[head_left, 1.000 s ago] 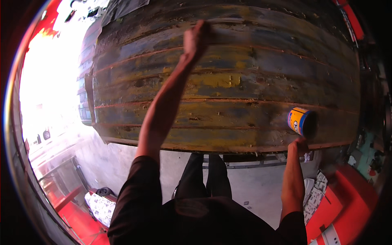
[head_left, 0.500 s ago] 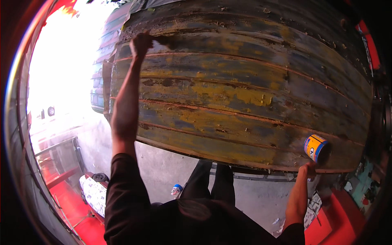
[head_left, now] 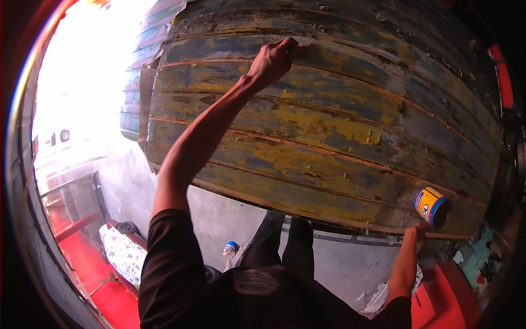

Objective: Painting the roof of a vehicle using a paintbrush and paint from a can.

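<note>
A wide, ribbed panel (head_left: pixel 350 131) with worn grey, yellow and brown patches spreads in front of me. My left hand (head_left: pixel 274 61) is closed in a fist over its far part, left of the middle. Only a small tip pokes out beyond the fingers; what the hand holds is mostly hidden. At the near right edge, my right hand (head_left: pixel 415 232) is curled at the panel's rim, its fingertips partly out of sight. Just beyond it, a yellow and blue can (head_left: pixel 430 206) lies tilted or stands on the panel; I cannot tell which.
Flakes and crumbs dot the panel. On the grey floor (head_left: pixel 339 266), a small blue-topped container (head_left: pixel 230 248) sits near my legs. Paper-covered red objects (head_left: pixel 123 247) stand at the lower left, and a red block (head_left: pixel 449 290) at the lower right. Glaring light fills the upper left.
My left hand has swept rightward across the far part of the panel, the arm now slanting right. My right hand stays at the near edge beside the can. The view has shifted slightly.
</note>
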The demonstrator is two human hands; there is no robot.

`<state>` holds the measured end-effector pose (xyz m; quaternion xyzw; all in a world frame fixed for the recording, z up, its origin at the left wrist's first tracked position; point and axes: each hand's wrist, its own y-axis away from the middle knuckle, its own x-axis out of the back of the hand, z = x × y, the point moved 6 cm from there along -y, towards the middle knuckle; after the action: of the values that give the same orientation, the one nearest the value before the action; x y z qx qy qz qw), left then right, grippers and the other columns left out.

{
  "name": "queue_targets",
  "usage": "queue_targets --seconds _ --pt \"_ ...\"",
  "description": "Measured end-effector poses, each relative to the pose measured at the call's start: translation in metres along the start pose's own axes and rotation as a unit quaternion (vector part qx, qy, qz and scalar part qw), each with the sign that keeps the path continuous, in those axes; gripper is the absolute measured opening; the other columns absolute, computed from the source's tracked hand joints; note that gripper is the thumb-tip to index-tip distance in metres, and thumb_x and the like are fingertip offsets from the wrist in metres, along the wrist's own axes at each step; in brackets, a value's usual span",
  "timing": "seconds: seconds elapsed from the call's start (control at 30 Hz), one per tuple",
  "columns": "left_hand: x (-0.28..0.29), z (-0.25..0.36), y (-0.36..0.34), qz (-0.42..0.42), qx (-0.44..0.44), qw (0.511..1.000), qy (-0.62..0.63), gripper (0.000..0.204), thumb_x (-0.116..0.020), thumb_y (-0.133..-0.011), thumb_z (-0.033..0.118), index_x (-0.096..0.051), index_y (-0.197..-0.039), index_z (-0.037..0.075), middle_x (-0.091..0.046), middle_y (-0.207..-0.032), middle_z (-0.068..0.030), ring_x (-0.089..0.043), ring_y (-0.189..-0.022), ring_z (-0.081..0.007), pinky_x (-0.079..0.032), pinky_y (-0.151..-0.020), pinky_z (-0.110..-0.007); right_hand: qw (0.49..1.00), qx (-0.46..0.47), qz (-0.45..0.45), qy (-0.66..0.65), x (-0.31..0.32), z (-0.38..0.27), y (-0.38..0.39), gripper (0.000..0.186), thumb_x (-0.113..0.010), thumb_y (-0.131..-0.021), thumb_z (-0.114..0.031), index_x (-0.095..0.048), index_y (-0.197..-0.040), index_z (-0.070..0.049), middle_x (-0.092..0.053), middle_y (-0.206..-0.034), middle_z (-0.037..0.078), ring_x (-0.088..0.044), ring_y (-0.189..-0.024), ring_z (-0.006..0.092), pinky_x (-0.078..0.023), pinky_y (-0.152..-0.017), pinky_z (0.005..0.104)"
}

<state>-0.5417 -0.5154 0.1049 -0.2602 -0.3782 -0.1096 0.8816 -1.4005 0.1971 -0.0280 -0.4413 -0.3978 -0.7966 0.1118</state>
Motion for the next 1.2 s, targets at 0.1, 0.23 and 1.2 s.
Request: queue_targets --seconds 0.1,0.23,1.2 --pt "0.060 0.010 0.003 -0.018 -0.039 0.991 -0.129 0.020 -0.047 -0.092 0.001 -0.065 -0.096 0.008 -0.070 -0.092 -0.0101 -0.065 -0.063 -0.0241 -0.054 -0.053 -0.032 0.778 0.393 0.318 0.373 -0.245 0.020 0.208 0.037 -0.053 -0.093 -0.031 -0.050 -0.125 -0.012 -0.061 -0.121 0.013 -0.062 -0.108 0.0383 -0.052 -0.086 0.0520" --pt "0.144 -0.072 0.008 0.066 -0.018 0.967 -0.247 0.014 -0.051 -0.092 0.008 -0.065 -0.091 0.013 -0.069 -0.090 -0.0099 -0.067 -0.072 -0.0236 -0.055 -0.066 -0.038 0.860 0.277 0.376 0.206 -0.169 0.024 0.184 0.044 -0.066 -0.085 -0.021 -0.050 -0.125 -0.014 -0.061 -0.122 0.009 -0.063 -0.108 0.0349 -0.054 -0.080 0.0553" --pt "0.055 0.041 0.086 0.083 0.012 0.992 -0.093 0.016 -0.060 -0.086 0.000 -0.064 -0.100 0.007 -0.068 -0.089 -0.0069 -0.067 -0.071 -0.0205 -0.054 -0.058 -0.031 0.789 0.314 0.381 0.365 -0.170 0.034 0.273 0.036 -0.052 -0.094 -0.028 -0.055 -0.127 -0.013 -0.057 -0.129 0.017 -0.057 -0.115 0.0382 -0.045 -0.088 0.0681"
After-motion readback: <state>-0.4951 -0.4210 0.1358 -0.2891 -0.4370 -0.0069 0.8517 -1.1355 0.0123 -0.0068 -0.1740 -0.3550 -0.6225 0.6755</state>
